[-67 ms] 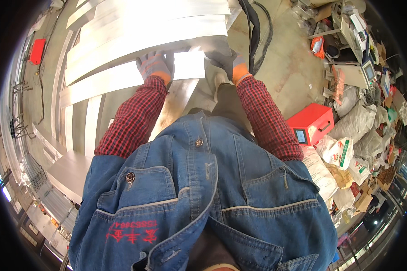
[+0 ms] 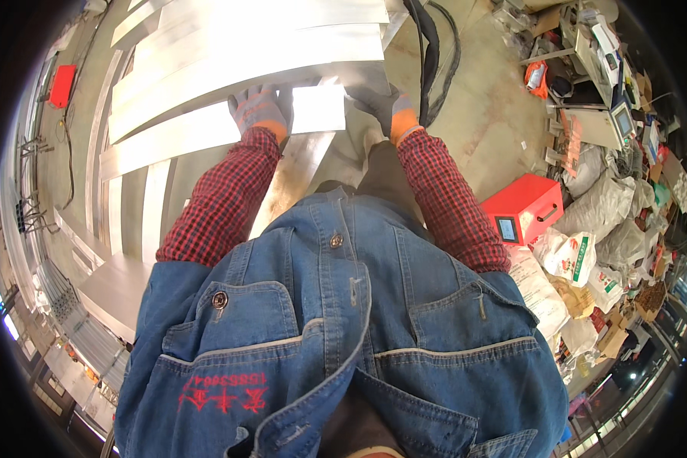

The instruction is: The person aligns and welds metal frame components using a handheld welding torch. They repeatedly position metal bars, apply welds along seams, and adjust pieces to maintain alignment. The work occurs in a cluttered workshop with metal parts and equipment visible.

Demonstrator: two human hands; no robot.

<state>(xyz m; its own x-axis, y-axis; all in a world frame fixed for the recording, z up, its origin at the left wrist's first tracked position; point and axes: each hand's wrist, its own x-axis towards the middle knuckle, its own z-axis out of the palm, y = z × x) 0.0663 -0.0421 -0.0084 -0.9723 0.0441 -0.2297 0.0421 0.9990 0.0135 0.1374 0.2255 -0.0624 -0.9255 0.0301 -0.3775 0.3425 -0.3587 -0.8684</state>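
Note:
Both my hands wear grey gloves with orange cuffs and are at a long, bright metal beam (image 2: 313, 72) that lies across the upper part of the head view. My left hand (image 2: 262, 107) grips the beam's near lower edge; its fingertips are partly hidden there. At the beam's right end, my right hand (image 2: 382, 105) closes around the corner, its fingers partly out of sight. Another flat metal strip (image 2: 168, 143) runs just below the beam and passes under my left hand. Glare washes out much of the metal.
More metal lengths (image 2: 156, 202) stand at left, beside a grey box-like piece (image 2: 114, 294). Black cables (image 2: 429, 61) hang past the beam's right end. A red machine with a small screen (image 2: 524, 210) sits at right, near white sacks (image 2: 565, 256) and heaped clutter. A red box (image 2: 63, 86) lies far left.

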